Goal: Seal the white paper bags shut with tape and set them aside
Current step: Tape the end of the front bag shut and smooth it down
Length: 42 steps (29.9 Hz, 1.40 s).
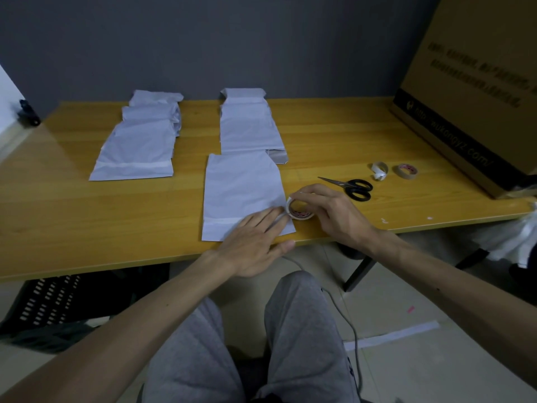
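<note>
Pressing tape over the bag's fold.
The white paper bag (241,187) lies flat at the table's (348,135) near edge, at 6 o'clock. The left hand (255,242), fingers straight and together, presses the tape strip (223,221) down so it bonds. The right hand (334,210) is curled round the tape roll (299,209) at the bag's 4 o'clock corner, probably to hold the strip taut. Taped bags (136,144) sit at 11 o'clock, scissors (353,187) at 2.

The large cardboard box (465,82) at the far right carries the only print that can be read at all. Along the black band (453,141) at its lower edge, pale letters spell a web address ending "wukongyz.com/", its beginning smeared. Above the band run two lines of dark characters, too blurred to read. Red marks ring the cores of the white tape roll (300,213) and the brown tape roll (406,171) — both illegible.
</note>
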Tool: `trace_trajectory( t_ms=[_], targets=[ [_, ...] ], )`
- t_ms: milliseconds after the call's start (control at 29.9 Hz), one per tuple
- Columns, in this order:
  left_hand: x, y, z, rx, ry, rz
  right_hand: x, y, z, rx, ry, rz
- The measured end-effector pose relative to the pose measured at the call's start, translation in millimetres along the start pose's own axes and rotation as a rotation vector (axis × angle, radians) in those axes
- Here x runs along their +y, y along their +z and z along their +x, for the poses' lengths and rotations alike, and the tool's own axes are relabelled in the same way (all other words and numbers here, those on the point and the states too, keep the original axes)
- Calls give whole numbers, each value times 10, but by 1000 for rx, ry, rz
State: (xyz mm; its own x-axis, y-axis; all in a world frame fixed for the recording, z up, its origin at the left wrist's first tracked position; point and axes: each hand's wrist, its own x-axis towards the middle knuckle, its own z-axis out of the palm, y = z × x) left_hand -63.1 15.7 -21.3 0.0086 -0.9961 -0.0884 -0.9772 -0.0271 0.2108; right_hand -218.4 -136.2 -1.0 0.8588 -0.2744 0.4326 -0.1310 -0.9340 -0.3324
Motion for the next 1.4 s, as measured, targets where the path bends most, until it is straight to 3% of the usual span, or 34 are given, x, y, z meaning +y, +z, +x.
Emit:
trace_trajectory(
  t_ms=[167,501,968,1402],
  targets=[
    [20,-33,34,-19,-24,-22,-21,-20,-5,18,126,51],
    [44,-27,16,16,-28,44,52,-28,39,-32,-72,-71],
    [0,20,23,-12,-24,-12,50,-49,17,-11,-35,-38],
    [31,-116,84,10,-45,-43,-59,-50,-5,84,122,102]
  ],
)
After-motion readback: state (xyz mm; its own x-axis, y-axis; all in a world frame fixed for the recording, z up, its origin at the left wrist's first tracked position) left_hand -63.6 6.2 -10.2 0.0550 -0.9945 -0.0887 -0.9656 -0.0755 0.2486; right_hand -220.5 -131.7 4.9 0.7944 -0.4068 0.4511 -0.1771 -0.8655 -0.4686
